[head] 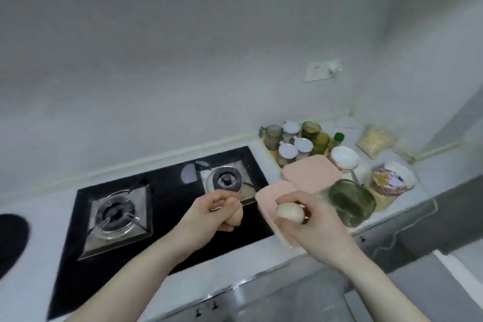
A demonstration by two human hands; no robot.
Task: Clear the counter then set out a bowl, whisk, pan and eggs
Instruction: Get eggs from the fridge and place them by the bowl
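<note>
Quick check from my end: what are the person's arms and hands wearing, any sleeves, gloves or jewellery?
Both forearms are bare as far as the frame shows, with no sleeves in view. The left hand and right hand wear no gloves. No watch, bracelet or ring is plainly visible, though the picture is blurred, so something small could be missed.

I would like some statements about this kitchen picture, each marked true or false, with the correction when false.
1. Each hand holds an egg. True: the left hand grips one egg and the right hand grips another egg.
2. A pan stands on the left burner. False: the left burner carries nothing.
3. A green glass bowl stands on the counter to the right of the hands. True.
4. The white bowl lies in front of the stove. False: it stands to the right of the stove, behind the pink boards.
5. The stove has two burners. True.
</note>
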